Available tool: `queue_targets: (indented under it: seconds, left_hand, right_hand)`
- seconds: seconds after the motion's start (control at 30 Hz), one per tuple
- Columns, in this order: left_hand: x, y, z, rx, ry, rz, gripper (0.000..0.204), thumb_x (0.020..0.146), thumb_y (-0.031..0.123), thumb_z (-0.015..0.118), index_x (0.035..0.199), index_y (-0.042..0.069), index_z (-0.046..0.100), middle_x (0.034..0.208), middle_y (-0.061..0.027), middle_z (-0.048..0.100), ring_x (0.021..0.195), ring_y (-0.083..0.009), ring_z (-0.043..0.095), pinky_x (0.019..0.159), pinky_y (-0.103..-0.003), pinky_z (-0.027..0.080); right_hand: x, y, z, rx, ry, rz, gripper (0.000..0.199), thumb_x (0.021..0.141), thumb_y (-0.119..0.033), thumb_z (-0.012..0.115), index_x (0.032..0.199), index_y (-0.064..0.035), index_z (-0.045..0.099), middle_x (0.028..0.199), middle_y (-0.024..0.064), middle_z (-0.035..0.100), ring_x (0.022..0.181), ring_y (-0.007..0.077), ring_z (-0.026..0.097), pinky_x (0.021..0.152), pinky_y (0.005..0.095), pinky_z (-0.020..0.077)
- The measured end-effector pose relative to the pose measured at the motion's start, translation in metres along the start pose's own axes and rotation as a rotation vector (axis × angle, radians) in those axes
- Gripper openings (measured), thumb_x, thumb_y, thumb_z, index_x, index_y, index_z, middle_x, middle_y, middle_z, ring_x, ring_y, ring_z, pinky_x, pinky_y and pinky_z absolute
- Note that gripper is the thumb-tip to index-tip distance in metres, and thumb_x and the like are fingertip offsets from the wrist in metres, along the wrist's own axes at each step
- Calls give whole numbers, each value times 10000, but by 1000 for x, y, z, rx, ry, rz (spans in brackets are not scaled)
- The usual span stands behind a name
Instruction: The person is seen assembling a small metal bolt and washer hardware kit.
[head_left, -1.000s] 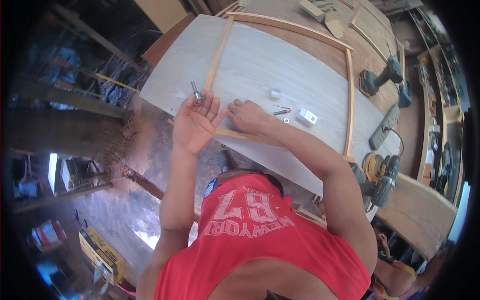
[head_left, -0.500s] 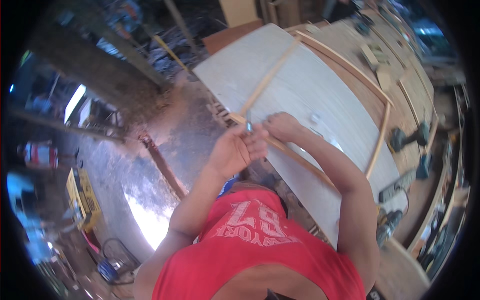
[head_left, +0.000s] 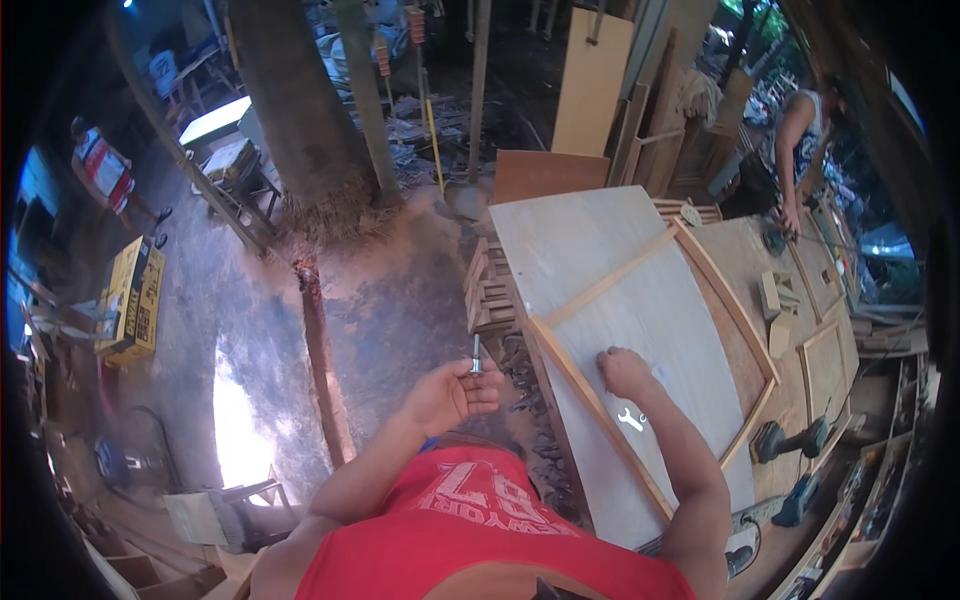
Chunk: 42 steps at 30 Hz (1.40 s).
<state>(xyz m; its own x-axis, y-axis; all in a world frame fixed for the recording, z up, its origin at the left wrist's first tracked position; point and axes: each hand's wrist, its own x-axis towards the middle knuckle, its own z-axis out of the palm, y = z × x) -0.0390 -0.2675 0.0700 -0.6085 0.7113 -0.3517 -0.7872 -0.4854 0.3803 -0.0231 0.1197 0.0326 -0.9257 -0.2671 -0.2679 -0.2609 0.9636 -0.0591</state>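
Note:
My left hand [head_left: 452,395] holds a small shiny metal router bit [head_left: 476,355] between thumb and fingers, its thin shank pointing up. The palm faces up, with the other fingers loosely curled. My right hand [head_left: 626,373] is closed, knuckles up, over the pale wooden panel [head_left: 600,230], just beyond its near frame strip [head_left: 600,415]. Anything inside its fingers is hidden. Close to the right wrist, a small white wrench-shaped object [head_left: 630,419] lies on the panel. Light wooden strips form a frame on the panel.
A cordless drill [head_left: 790,440] and wood blocks [head_left: 778,295] lie on the right-hand bench. A co-worker [head_left: 795,140] leans over a tool at the far right. Another person [head_left: 103,170] stands far left, near a yellow box [head_left: 131,300]. A thick post [head_left: 300,110] rises ahead.
The view has tilted up, bringing both people into clearer sight. My hands, close together before, are now apart. The right hand has shifted right over the panel; the left keeps the router bit.

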Motion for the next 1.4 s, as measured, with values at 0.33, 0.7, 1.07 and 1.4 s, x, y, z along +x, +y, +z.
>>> queue_targets:
  seconds: [0.33,0.7,1.07,1.4]
  left_hand:
    - [-69,45,-91,-102,49,145,359,1008,247,437,1242,22,591,1067,-145,717,945,-289,705,906,-456,550]
    - [-137,98,-160,-300,235,355,263,1013,282,446,1081,84,607,937,-81,687,908,-257,678,824,-411,558]
    - [-202,145,-217,94,667,418,282,982,273,464,1006,46,630,789,-59,623,642,-152,595,547,-304,482]
    - [-271,282,-355,-29,896,799,309,1016,281,450,971,40,639,697,-43,571,504,-115,506,433,-280,376]
  right_hand:
    - [8,4,20,-5,115,139,209,816,-121,584,987,-2,566,875,233,679,779,422,678,723,520,546]
    - [17,-73,-91,243,715,465,89,752,-21,577,784,2,657,707,191,657,654,359,657,622,419,526]
    - [231,-525,-78,561,293,-771,121,679,-42,680,771,-78,611,727,87,549,632,271,606,552,387,499]
    - [425,-730,-71,729,224,-1216,163,686,17,698,799,-84,639,774,90,621,603,268,632,510,365,506]
